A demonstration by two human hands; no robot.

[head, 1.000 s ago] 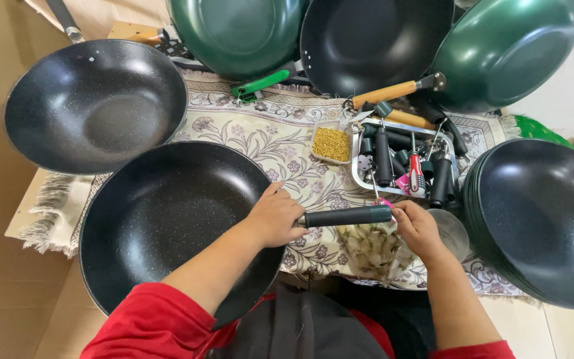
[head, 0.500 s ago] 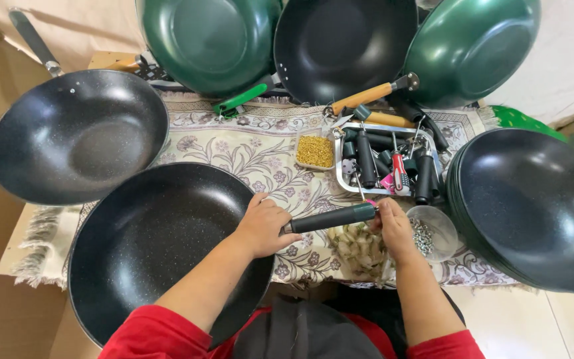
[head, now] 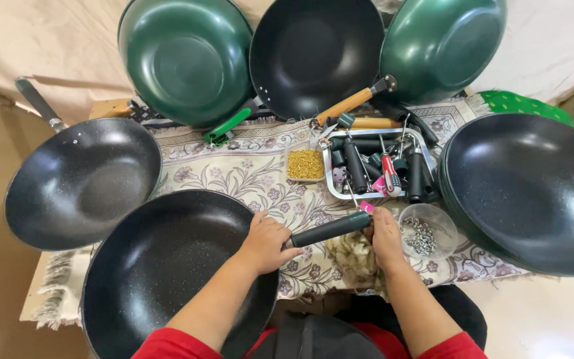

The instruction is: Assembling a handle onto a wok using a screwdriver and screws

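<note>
Table: I see a low table under a cream floral cloth [head: 247,176], crowded with pans on every side.
Right-hand pans: a stack of dark woks [head: 533,193] sits at the right edge, rims nested, insides facing up.
Back row: two green woks [head: 187,56] and [head: 443,43] lean with a black wok [head: 317,53] between them; one wooden handle [head: 347,106] and one green handle [head: 228,126] point down toward the cloth.
Left pan: a speckled black wok [head: 81,183] rests half off the table's left side, just beside the pan I am working on.
Working pan: the black speckled wok [head: 167,266] lies nearest me at front left, its rim overhanging the table edge.
Pan handle: a black handle [head: 330,229] runs from that wok's rim out to the right, lying low over the cloth between my two hands.
Left hand [head: 267,242]: fingers curled closed around the joint where handle meets rim, knuckles up.
Right hand [head: 385,236]: fingers bent onto the far end of the handle; I cannot tell how firmly they close on it.
Tray: a metal tray [head: 332,193] behind the handle holds loose black handles and a red-handled screwdriver [head: 389,174].
Bowl: a clear bowl [head: 443,223] of small metal fittings stands just right of my right hand.
Tub: a small square tub of brass-coloured bits [head: 305,163] sits left of the tray.
</note>
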